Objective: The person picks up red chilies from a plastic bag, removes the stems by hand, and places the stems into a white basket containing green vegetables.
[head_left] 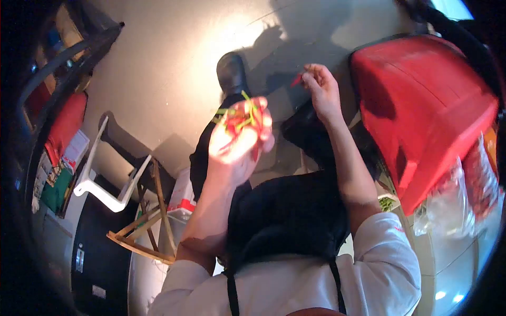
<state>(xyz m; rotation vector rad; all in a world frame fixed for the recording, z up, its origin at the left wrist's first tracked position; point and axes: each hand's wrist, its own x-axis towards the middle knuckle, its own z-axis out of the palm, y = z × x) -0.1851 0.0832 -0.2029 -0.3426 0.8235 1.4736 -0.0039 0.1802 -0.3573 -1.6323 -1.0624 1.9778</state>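
Note:
My left hand (pixel 234 142) is raised in front of my lap, palm up, brightly lit. Its fingers curl around a bunch of red chili peppers (pixel 243 122) with thin green stems sticking out. To the right and a little farther forward, my right hand (pixel 324 92) is closed in a pinch. A small red piece that looks like a chili pepper (pixel 297 80) pokes out from its fingertips. The two hands are apart. A dark apron (pixel 287 216) covers my lap below them.
A large red plastic item (pixel 421 100) stands close on my right, with clear plastic bags (pixel 448 210) beside it. Left of me are a wooden folding frame (pixel 142 237) and a white frame (pixel 108 197). My black shoe (pixel 232 73) rests on the grey floor (pixel 179 68).

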